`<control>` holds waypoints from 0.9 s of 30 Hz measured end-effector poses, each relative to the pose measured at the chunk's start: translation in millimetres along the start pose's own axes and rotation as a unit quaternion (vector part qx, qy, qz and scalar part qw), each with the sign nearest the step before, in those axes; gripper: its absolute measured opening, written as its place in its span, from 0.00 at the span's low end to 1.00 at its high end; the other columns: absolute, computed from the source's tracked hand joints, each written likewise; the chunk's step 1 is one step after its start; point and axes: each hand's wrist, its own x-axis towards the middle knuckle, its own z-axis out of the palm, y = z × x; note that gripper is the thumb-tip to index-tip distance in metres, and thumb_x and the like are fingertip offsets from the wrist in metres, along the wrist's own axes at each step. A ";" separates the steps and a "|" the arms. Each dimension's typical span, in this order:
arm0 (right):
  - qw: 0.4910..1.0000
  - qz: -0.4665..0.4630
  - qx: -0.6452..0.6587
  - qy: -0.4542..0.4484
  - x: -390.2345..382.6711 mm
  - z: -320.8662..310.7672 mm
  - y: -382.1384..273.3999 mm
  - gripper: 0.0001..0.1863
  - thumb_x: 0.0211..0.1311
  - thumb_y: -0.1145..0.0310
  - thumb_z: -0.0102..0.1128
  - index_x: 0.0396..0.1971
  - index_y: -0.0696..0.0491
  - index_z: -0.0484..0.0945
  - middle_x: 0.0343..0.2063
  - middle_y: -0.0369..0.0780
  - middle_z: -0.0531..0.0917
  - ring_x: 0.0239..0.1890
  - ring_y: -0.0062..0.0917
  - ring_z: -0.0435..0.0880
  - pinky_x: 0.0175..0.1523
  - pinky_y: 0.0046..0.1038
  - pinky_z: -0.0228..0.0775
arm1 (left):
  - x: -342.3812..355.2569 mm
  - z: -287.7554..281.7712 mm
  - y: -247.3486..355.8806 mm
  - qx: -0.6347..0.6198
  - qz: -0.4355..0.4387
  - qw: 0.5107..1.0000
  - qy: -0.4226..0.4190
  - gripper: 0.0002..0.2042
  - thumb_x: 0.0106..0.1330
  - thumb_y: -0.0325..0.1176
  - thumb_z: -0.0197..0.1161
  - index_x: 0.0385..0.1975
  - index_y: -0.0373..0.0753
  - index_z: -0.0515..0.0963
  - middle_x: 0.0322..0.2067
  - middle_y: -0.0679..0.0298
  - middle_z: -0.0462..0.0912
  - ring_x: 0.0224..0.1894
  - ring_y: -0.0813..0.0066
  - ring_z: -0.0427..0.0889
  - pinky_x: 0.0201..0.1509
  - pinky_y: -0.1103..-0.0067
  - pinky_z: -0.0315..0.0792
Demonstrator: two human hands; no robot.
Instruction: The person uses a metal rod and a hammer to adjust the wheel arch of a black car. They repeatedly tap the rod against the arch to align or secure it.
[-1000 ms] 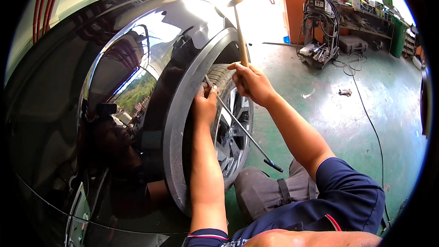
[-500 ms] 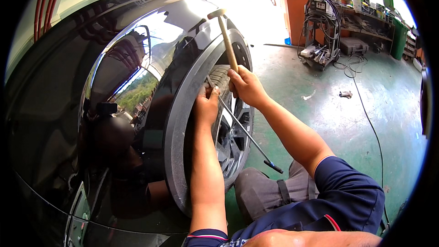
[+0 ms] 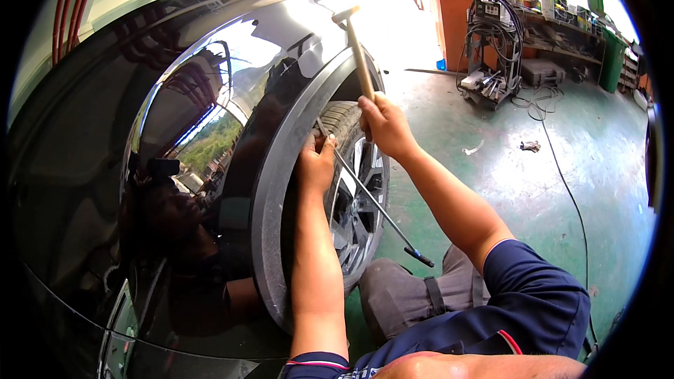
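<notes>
My right hand (image 3: 385, 126) is closed on the wooden handle of a hammer (image 3: 361, 56), held upright with its head above the wheel arch. My left hand (image 3: 316, 161), inside the dark plastic arch trim (image 3: 272, 189), grips a thin metal rod (image 3: 372, 198) near its upper end, beside the tire tread (image 3: 340, 116). The rod slants down to the right across the alloy wheel (image 3: 347, 224) and ends in a black-and-blue handle. The glossy black car body (image 3: 77, 189) fills the left side and reflects the surroundings. The rod's far tip is partly hidden at the arch.
On the green floor (image 3: 512, 189) at the right stand a cart with a machine and coiled hoses (image 3: 491, 35), a grey case (image 3: 540, 70), a cluttered bench (image 3: 562, 21) and a green bin (image 3: 613, 60). A cable (image 3: 565, 182) runs toward me. A bright opening lies behind the car.
My right hand and the hammer dipped down and left half a second ago and are now raised and further right again. My left hand and the rod are almost unchanged.
</notes>
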 end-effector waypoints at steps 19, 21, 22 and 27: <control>0.999 -0.012 0.029 0.017 -2.6 6.0 1.1 0.15 0.77 0.59 0.51 0.35 0.56 0.69 0.19 0.37 0.78 0.19 0.21 0.78 0.26 0.26 0.71 | -1.7 -0.7 4.3 0.010 -0.001 1.000 0.003 0.05 0.72 0.29 0.59 0.37 0.34 0.75 0.32 0.64 0.84 0.36 0.79 0.80 0.45 0.79 0.72; 0.994 0.029 -0.066 -0.079 0.4 -1.4 -1.6 0.15 0.77 0.59 0.51 0.35 0.56 0.69 0.18 0.36 0.77 0.20 0.20 0.78 0.26 0.25 0.71 | -1.5 1.0 4.3 0.004 -0.002 1.000 0.002 0.05 0.72 0.30 0.60 0.37 0.34 0.75 0.32 0.64 0.84 0.36 0.79 0.80 0.45 0.79 0.72; 0.998 0.018 -0.035 -0.041 4.3 -1.0 12.0 0.15 0.77 0.59 0.51 0.35 0.56 0.69 0.18 0.36 0.77 0.19 0.21 0.78 0.26 0.25 0.71 | -1.7 1.5 4.2 0.002 -0.005 1.000 0.001 0.05 0.72 0.30 0.60 0.37 0.34 0.75 0.32 0.64 0.84 0.36 0.79 0.80 0.45 0.79 0.72; 0.999 -0.021 0.029 0.008 2.2 -0.1 5.1 0.15 0.77 0.60 0.50 0.34 0.56 0.69 0.18 0.36 0.78 0.19 0.20 0.77 0.26 0.26 0.70 | -1.7 0.2 5.2 0.004 -0.003 1.000 0.004 0.06 0.72 0.30 0.60 0.38 0.34 0.75 0.32 0.63 0.84 0.36 0.78 0.80 0.45 0.79 0.73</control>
